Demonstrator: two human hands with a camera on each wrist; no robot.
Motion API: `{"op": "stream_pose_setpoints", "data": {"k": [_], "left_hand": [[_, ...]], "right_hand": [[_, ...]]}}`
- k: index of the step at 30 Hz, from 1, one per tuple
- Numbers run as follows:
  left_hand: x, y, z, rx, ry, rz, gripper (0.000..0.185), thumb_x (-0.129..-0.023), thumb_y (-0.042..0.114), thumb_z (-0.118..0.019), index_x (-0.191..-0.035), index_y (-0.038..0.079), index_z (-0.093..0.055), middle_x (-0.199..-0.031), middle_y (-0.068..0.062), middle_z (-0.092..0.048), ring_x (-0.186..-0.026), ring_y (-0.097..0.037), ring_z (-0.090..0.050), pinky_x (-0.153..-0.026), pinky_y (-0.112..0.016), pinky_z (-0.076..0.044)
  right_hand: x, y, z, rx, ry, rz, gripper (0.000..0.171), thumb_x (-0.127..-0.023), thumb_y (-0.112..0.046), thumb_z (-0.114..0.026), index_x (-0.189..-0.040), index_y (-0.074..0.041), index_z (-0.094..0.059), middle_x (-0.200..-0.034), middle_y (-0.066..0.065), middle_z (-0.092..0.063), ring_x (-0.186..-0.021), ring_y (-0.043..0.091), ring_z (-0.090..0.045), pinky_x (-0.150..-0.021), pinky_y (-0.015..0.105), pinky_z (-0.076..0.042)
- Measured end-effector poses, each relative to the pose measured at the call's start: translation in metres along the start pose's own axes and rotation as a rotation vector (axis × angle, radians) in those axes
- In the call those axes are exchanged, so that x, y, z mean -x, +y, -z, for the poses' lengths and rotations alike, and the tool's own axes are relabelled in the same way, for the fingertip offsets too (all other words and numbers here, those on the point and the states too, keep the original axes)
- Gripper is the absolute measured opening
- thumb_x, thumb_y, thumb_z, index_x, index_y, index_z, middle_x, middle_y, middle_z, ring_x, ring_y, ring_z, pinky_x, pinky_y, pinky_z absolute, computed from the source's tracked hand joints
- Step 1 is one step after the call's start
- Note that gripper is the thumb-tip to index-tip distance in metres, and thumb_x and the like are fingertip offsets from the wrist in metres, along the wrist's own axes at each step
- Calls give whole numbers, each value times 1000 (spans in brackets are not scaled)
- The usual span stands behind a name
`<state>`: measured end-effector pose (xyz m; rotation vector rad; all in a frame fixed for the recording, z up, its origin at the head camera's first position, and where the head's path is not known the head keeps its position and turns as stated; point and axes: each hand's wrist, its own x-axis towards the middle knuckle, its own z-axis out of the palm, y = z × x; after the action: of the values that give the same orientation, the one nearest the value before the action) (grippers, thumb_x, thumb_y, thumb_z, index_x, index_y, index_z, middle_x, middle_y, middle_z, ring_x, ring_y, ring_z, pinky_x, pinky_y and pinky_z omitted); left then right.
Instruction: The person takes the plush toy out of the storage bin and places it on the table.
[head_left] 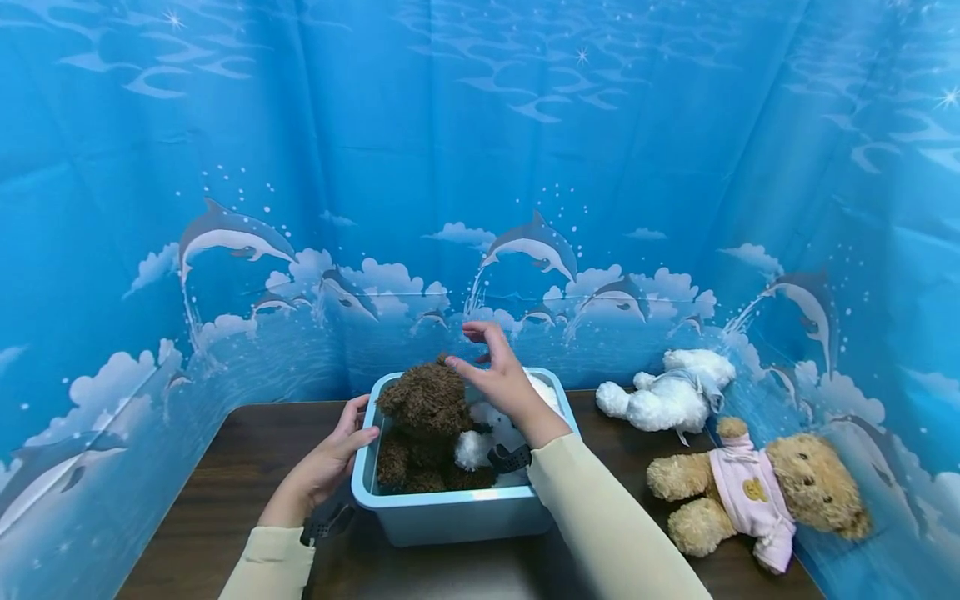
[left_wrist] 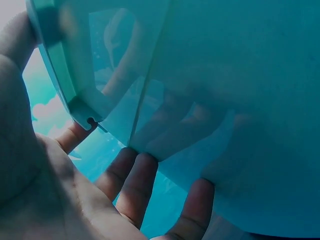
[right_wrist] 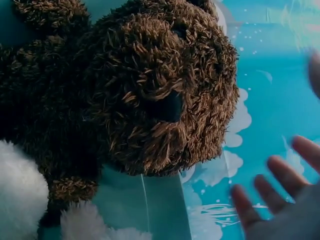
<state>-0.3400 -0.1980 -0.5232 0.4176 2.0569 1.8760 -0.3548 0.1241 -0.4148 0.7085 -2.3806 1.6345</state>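
A light blue plastic bin point(head_left: 450, 510) stands on the dark wooden table point(head_left: 225, 467). Inside it sits a brown teddy bear point(head_left: 426, 417), with a white plush toy point(head_left: 489, 433) beside it. My left hand point(head_left: 337, 450) holds the bin's left side, thumb at the rim and fingers flat on the outer wall point(left_wrist: 210, 100); the left wrist view shows those fingers point(left_wrist: 135, 175) against it. My right hand point(head_left: 491, 367) hovers open just above the bear's head, fingers spread and holding nothing. In the right wrist view the bear's face point(right_wrist: 165, 100) fills the frame, with the spread fingers point(right_wrist: 275, 185) at lower right.
A white plush animal point(head_left: 671, 393) lies on the table right of the bin. A tan teddy bear in a pink shirt point(head_left: 757, 492) lies nearer the right edge. Blue dolphin-print curtains point(head_left: 480, 167) close in the table at the back and both sides.
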Motion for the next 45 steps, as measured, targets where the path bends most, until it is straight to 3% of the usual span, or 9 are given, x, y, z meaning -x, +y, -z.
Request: {"op": "stream_pose_setpoints", "data": {"k": [5, 10, 15, 22, 27, 31, 33, 36, 45], "left_hand": [[0, -2, -3, 22, -6, 5, 68, -113, 35, -51, -167, 31, -9, -164, -18, -18, -149, -41, -21, -114, -53, -40], [2, -1, -3, 21, 11, 13, 70, -112, 39, -54, -167, 32, -11, -167, -17, -17, -152, -41, -19, -117, -61, -39], [2, 2, -1, 20, 9, 9, 71, -112, 40, -54, -167, 33, -10, -166, -17, -18, -153, -43, -20, -117, -60, -40], [4, 6, -1, 12, 19, 14, 73, -111, 43, -56, -167, 33, -11, -163, -18, -20, -148, -42, -23, -111, -53, -43], [5, 6, -3, 27, 14, 0, 77, -109, 43, -58, -167, 31, -10, -162, -18, -21, -149, -43, -25, -111, -51, -44], [5, 4, -4, 34, 0, -13, 78, -109, 43, -59, -168, 30, -9, -164, -18, -20, -151, -45, -25, -113, -52, -46], [4, 2, -4, 35, -2, -18, 78, -109, 44, -59, -167, 30, -10, -163, -18, -20, -151, -45, -25, -113, -54, -46], [4, 0, -4, 34, 2, -22, 77, -109, 46, -60, -167, 31, -12, -161, -18, -23, -149, -45, -26, -112, -54, -46], [4, 0, -4, 14, 19, -18, 76, -109, 49, -60, -167, 31, -14, -161, -18, -24, -147, -45, -27, -111, -53, -46]], "right_hand": [[1, 5, -4, 227, -264, -56, 100, -91, -44, -90, -170, -42, -28, -177, 0, -24, -164, 31, -26, -124, 67, -37], [3, 6, -7, 331, -421, -69, 113, -83, -40, -96, -172, -39, -26, -164, 5, -37, -153, 30, -37, -121, 61, -42], [3, 3, -9, 365, -422, -86, 107, -81, -36, -99, -168, -36, -37, -150, 6, -42, -138, 27, -42, -113, 55, -47], [4, 2, -9, 331, -476, -109, 96, -84, -31, -97, -159, -29, -38, -159, 4, -38, -142, 23, -46, -114, 49, -49], [5, 3, -9, 202, -504, -161, 83, -90, -25, -93, -149, -26, -35, -150, 9, -45, -109, 20, -55, -91, 44, -54], [7, 4, -8, 212, -522, -150, 93, -91, -22, -91, -163, -28, -32, -150, 7, -46, -118, 22, -57, -98, 46, -56], [8, 4, -7, 258, -532, -123, 101, -90, -22, -92, -169, -33, -31, -156, 1, -42, -140, 20, -48, -110, 46, -53], [8, 4, -6, 280, -562, -114, 101, -87, -24, -95, -168, -35, -36, -154, 2, -42, -144, 27, -45, -111, 51, -52], [7, 7, -8, 161, -639, -172, 97, -82, -23, -99, -151, -34, -31, -150, 0, -46, -131, 20, -55, -107, 41, -53]]}}
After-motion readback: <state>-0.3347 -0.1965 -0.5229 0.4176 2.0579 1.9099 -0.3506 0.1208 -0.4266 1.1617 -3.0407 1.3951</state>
